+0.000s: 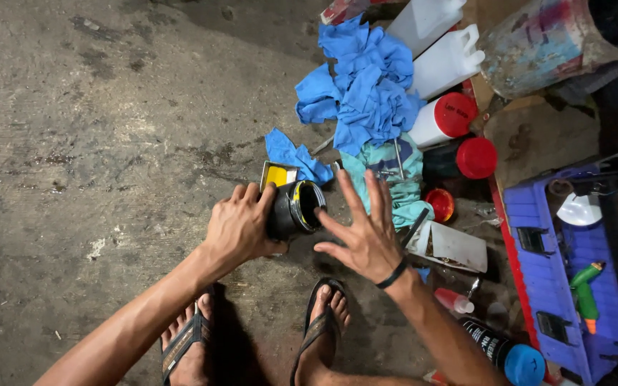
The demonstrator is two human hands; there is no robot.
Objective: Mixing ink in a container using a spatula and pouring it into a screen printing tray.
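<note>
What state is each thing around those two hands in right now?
Black tin: open, tipped sideways, held.
Left hand: closed around tin.
Right hand: fingers spread, holding nothing.
Red-capped bottles: capped, lying down.
Blue rags: crumpled in a pile.
Blue crate: on the floor.

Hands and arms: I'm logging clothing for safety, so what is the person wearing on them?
Both arms are bare, with no sleeves and no gloves. The left hand wears nothing. The right hand has a thin black band around its wrist. No rings or watch show.
</note>
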